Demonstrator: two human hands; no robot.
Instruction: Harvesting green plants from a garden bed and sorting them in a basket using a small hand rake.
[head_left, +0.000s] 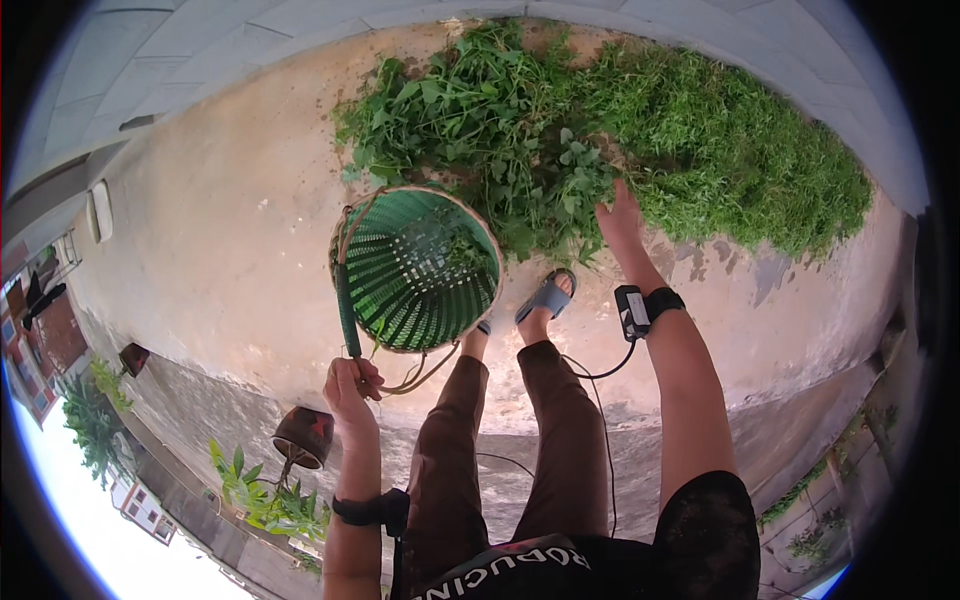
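Note:
My left hand (350, 388) is closed round the wrapped end of the handle of a green woven basket (385, 268). The basket is tipped so its mouth faces me, and a few bits of greenery lie inside near its bottom. Out ahead, my right hand (624, 222) is stretched toward the leafy green vines (500, 130), its thumb and fingers apart and nothing visible in them. The fingertips are at the near edge of the greenery; whether they touch it I cannot tell. A finer-leaved heap of greens (740, 150) spreads to the right of that hand.
Both heaps lie on a concrete floor (240, 270) before a pale tiled wall (220, 50). My sandalled foot (548, 297) stands just right of the basket. Behind the left forearm hangs or stands a dark plant pot (303, 437). A thin cable (605, 440) runs down beside my leg.

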